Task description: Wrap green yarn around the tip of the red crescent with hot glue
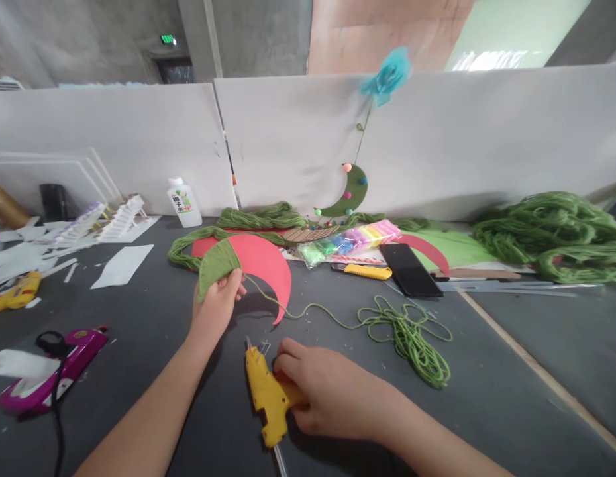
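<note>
Where legible, “椰子水” bottle [184, 204] beyond crescent [265, 260]

bare left grip [217, 299] and right grip [325, 389], uncovered forearms [152, 401] tapering toward the wrists [199, 339]

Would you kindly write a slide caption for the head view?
Left hand holding a red crescent partly wrapped in green yarn, right hand gripping a yellow glue gun.

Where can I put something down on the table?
There's bare table right of the loose green yarn, on both sides of the tan strip. A smaller free patch lies between the magenta tool and the left forearm. It's crowded along the white panels, with the yarn heap, phone and yellow cutter.
</note>
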Demonstrator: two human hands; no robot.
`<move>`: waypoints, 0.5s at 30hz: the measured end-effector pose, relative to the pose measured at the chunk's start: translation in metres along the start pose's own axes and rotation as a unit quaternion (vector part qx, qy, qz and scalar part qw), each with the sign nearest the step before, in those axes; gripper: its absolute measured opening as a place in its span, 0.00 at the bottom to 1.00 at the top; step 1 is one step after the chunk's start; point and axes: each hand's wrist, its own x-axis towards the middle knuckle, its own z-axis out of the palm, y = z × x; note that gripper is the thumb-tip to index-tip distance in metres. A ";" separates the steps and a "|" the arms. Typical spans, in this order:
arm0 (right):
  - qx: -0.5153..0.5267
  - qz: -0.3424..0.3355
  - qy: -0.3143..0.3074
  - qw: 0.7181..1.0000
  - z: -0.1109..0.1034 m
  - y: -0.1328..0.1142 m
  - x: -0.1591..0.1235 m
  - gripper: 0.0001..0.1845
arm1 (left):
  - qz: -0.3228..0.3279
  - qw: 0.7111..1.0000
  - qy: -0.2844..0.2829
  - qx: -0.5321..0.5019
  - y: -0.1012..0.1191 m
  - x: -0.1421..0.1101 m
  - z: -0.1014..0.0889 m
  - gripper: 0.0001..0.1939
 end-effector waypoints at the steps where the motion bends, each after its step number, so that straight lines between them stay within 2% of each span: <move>1: 0.046 -0.007 -0.003 0.999 -0.004 0.002 -0.002 0.16 | -0.001 1.000 -0.006 -0.007 -0.002 0.001 0.000 0.15; 4: 0.216 -0.027 0.014 0.976 -0.022 0.010 -0.011 0.20 | -0.002 0.998 -0.030 -0.053 -0.008 0.005 0.000 0.15; 6: 0.358 -0.027 0.045 0.932 -0.034 0.015 -0.019 0.20 | -0.003 0.994 -0.059 -0.096 -0.008 0.006 0.001 0.14; 8: 0.456 -0.030 0.076 0.886 -0.042 0.017 -0.026 0.22 | -0.008 0.986 -0.104 -0.132 -0.004 0.003 0.001 0.14; 10: 0.482 -0.016 0.111 0.869 -0.045 0.019 -0.032 0.20 | -0.017 0.975 -0.160 -0.152 0.002 -0.002 0.001 0.14; 15: 0.455 0.042 0.220 0.862 -0.028 0.035 -0.039 0.11 | -0.044 0.948 -0.274 -0.154 0.013 -0.019 0.002 0.14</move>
